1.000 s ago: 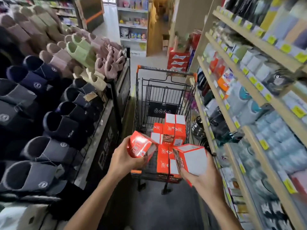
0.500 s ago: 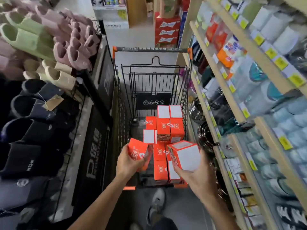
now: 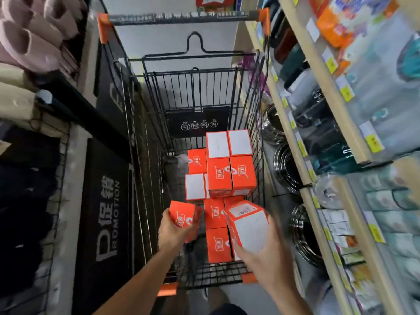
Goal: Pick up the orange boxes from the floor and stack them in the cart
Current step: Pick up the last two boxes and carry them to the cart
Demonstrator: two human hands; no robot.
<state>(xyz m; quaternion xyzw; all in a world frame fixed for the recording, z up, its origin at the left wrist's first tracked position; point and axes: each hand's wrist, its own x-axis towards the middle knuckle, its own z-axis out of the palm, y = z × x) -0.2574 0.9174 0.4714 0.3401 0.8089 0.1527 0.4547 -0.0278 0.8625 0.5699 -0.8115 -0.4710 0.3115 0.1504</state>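
**Two boxes held over the near end of the cart**

The person stands at the near end of the cart (image 3: 256, 87), each hand carrying one orange box. The left hand (image 3: 173, 233) has its fingers curled round a smaller-looking box (image 3: 183, 215), tilted, held above the cart's bare left side. The right hand (image 3: 266, 258) grips a second box (image 3: 246, 223) from below, white face toward the camera, just over the stacked boxes (image 3: 223, 176) that fill the cart's right side.

The stack lies straight ahead of and below both hands, running lengthwise toward the cart's far end. The right hand looks nearer to it, so its box seems likely to go down first; the open floor of the cart lies directly beneath the left hand's box. No boxes are visible on the floor outside the cart.
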